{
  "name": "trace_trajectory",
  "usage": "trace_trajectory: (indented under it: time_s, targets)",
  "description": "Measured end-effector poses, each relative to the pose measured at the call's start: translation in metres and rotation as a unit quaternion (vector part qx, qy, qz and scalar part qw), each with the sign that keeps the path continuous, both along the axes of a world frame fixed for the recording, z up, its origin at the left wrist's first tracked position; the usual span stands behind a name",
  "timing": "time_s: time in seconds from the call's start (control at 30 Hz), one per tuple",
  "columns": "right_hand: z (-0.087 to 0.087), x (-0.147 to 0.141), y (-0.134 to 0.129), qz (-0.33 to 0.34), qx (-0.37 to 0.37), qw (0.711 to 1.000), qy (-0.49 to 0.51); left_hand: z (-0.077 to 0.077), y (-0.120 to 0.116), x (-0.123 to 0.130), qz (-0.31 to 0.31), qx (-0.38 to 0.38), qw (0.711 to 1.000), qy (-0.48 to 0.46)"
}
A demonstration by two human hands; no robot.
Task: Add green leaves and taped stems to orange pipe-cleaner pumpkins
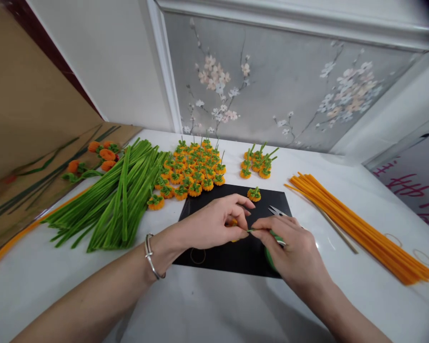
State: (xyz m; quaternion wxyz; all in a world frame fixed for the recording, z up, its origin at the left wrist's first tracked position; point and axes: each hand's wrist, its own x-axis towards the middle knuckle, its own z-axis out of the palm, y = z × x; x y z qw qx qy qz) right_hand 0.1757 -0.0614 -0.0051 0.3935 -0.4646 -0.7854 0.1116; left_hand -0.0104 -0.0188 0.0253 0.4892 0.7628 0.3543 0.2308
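Note:
Over the black mat, my left hand is closed around a small orange pipe-cleaner pumpkin, mostly hidden by the fingers. Between the two hands runs a thin green stem. My right hand pinches its end with thumb and forefinger. Scissors lie partly beneath the right hand, blades pointing away to the left. A green round object shows beside them, largely covered by that hand. Just beyond the fingers, one finished pumpkin with green leaves sits on the mat's far edge.
To the left lies a pile of green pipe cleaners. Behind the mat stand many pumpkins, with a smaller group farther right. Orange pipe cleaners lie at the right, near a thin stick. A floral wall panel bounds the back.

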Motion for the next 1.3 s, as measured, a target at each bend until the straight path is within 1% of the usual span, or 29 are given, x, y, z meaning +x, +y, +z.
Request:
trace_trajectory:
  time_s: [0.1,0.2,0.27,0.33,0.4,0.47,0.53,0.6,0.7,0.73,0.8,0.9,1.0,1.17,1.23,1.3]
  targets:
    - [-0.002,0.0,0.001,-0.01,-0.033,0.999,0.009,0.003,-0.006,0.003,0.021,0.11,0.993,0.03]
    - [-0.001,0.001,0.001,-0.017,-0.056,0.998,0.024,0.0,-0.013,0.008,0.032,0.193,0.98,0.033]
    - [-0.001,0.002,0.001,-0.023,-0.068,0.997,0.034,-0.002,-0.017,0.012,0.043,0.238,0.97,0.036]
    - [0.0,0.002,0.002,-0.023,-0.057,0.998,0.033,-0.002,-0.019,0.014,0.054,0.254,0.965,0.043]
    - [0.001,0.003,0.002,-0.016,-0.019,0.999,0.025,-0.001,-0.018,0.014,0.056,0.219,0.973,0.049]
    - [0.002,0.003,0.003,0.0,0.014,1.0,0.013,0.001,-0.012,0.011,0.045,0.133,0.989,0.05]
    - [0.004,0.002,0.003,0.018,0.026,0.999,0.001,0.002,-0.005,0.007,0.029,0.03,0.998,0.036]
    - [0.006,0.001,0.003,0.034,0.028,0.999,-0.004,0.002,0.002,0.003,0.012,-0.053,0.998,0.004]
    - [0.008,0.0,0.003,0.046,0.034,0.998,-0.003,0.0,0.007,-0.001,-0.048,-0.158,0.986,-0.037]
    - [0.008,0.0,0.003,0.047,0.035,0.998,-0.004,-0.001,0.007,-0.002,-0.067,-0.176,0.981,-0.045]
    - [0.007,0.0,0.003,0.044,0.038,0.998,-0.005,-0.004,0.007,-0.004,-0.084,-0.18,0.978,-0.059]
    - [0.005,0.0,0.004,0.034,0.041,0.999,0.0,-0.009,0.007,-0.004,-0.074,-0.157,0.982,-0.078]
    - [0.003,0.002,0.005,0.022,0.036,0.999,0.001,-0.012,0.008,-0.002,-0.047,-0.125,0.988,-0.075]
    - [-0.001,0.002,0.006,0.008,0.027,1.0,0.006,-0.012,0.006,0.001,0.007,0.003,0.999,-0.031]
    - [-0.003,0.002,0.007,0.001,0.02,1.0,0.01,-0.013,0.004,0.003,0.031,0.072,0.997,-0.016]
    - [-0.007,0.002,0.009,-0.01,0.012,1.0,0.016,-0.013,0.001,0.005,0.055,0.144,0.988,-0.003]
